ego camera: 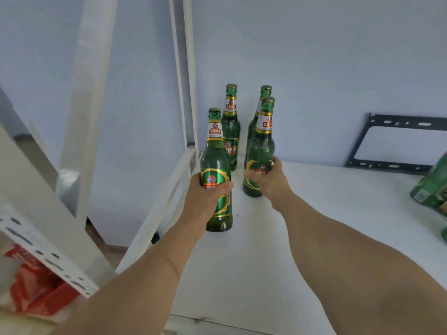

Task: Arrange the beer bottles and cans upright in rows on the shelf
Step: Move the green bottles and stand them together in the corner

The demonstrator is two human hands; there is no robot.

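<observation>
Reaching forward over the white shelf (314,213), both bare forearms extend from the lower edge of the view. Left hand (208,197) grips the front left bottle (216,170) round its body label, thumb across the front, fingers wrapped behind. Right hand (268,180) grips the front right bottle (260,151) low on its body, seen from the back of the hand; its fingertips are hidden behind the glass.

Hard to make out: whether either bottle's base rests on the shelf or sits just above it. Back right bottle (263,93) is mostly hidden behind the front right one; only neck and cap are plain. Green cans (433,189) at the right edge are cut off and blurred; their number cannot be told. Left foreground shelf post (48,238) and red packaging (36,286) below it are blurred.

Bottles: green glass, capped, white and gold neck labels, green and gold body labels. All four are upright near the back left corner, in two pairs. Back left bottle (231,126) stands close to the wall. Black metal bracket (362,141) is on the wall at right.
</observation>
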